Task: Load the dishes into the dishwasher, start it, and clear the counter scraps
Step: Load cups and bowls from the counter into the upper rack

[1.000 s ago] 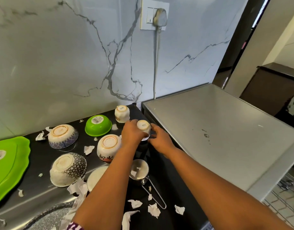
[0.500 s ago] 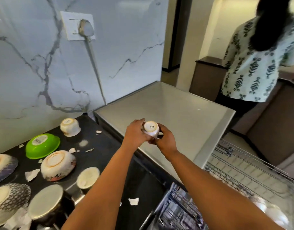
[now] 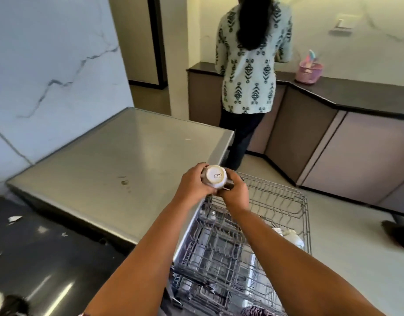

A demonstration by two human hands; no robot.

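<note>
The steel-topped dishwasher (image 3: 118, 160) stands beside the black desk (image 3: 48, 258), its wire rack (image 3: 276, 201) pulled out below my arms. My left grip (image 3: 194, 187) and right grip (image 3: 236, 192) both curl round one small white cup (image 3: 215, 176), base up, above the rack's edge by the dishwasher's corner. Paper scraps (image 3: 13, 218) lie on the desk.

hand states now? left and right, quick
Left hand: fingers curled round the upturned white cup, holding it.
Right hand: grips the same cup from the other side.
</note>
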